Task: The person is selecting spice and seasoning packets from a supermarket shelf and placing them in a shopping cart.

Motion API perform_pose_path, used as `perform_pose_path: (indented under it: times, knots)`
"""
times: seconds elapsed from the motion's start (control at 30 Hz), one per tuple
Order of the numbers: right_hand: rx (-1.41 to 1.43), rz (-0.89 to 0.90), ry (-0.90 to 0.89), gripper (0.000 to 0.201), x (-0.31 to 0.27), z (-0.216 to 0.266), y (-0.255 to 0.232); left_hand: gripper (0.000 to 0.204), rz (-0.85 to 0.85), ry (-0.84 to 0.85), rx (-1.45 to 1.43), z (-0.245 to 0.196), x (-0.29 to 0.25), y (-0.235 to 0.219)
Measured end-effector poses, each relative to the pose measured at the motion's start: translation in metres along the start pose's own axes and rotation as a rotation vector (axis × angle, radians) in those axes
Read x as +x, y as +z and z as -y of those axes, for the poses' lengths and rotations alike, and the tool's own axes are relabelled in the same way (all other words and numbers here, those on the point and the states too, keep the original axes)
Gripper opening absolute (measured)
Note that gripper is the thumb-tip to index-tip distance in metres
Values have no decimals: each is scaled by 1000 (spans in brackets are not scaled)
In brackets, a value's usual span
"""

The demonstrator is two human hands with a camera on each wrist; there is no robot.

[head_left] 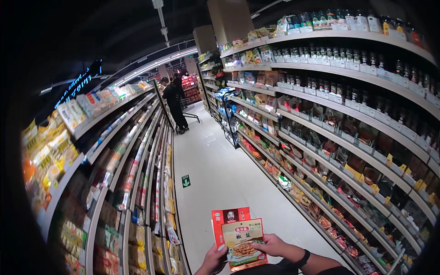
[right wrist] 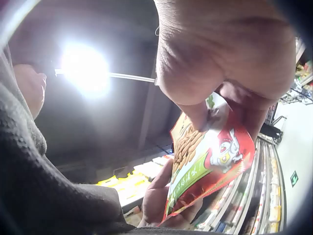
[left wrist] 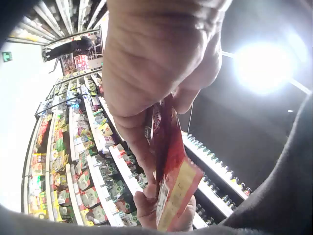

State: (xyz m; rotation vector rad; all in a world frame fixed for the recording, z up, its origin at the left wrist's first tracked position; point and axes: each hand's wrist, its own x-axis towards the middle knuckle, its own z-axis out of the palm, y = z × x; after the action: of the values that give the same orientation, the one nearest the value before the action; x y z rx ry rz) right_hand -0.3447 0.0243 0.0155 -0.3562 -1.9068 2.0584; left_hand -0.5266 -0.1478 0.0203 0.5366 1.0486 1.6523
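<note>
Two flat seasoning packets are held together low in the head view. The larger red packet (head_left: 217,225) lies behind, with a dark portrait near its top. In front of it, a smaller salt-and-pepper packet (head_left: 239,238) carries a picture of peanuts. My left hand (head_left: 213,259) grips the pair at the lower left, thumb over the front. From the right, my right hand (head_left: 277,246) pinches the edge, its thumb across the peanut picture. The left wrist view shows the packets (left wrist: 180,188) nearly edge-on; in the right wrist view the peanut print (right wrist: 190,147) faces the camera.
Tall shelves (head_left: 339,78) of jars and bags line the right side. Lower shelves (head_left: 117,172) of packaged goods run along the left. Down the white aisle floor (head_left: 211,172) a person in dark clothes (head_left: 173,103) stands by a shopping cart (head_left: 190,114).
</note>
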Motion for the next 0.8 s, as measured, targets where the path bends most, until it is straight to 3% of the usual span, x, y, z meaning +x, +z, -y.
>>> perform_pose_path:
  times: [0.1, 0.17, 0.23, 0.37, 0.47, 0.57, 0.8]
  knots:
    - [-9, 9, -34, 37, 25, 11, -61, 48, -38, -87, 130, -11, 73, 15]
    - [-70, 12, -35, 37, 35, 30, -100, 48, 143, -14, 97, -30, 113, 52]
    - [71, 2, 78, 35, 38, 49, -126, 47, 196, 9, 101, -35, 148, 72]
    - [105, -88, 65, 32, 48, 38, -166, 45, 321, -130, 97, -26, 211, 67]
    - [143, -234, 78, 31, 44, 33, -192, 44, 451, -234, 124, -17, 261, 70]
    - [45, -413, 78, 31, 41, 47, -201, 45, 530, -296, 208, -26, 303, 101]
    - [128, -1008, -150, 33, 66, 23, -222, 44, 866, -436, 228, -44, 428, 115]
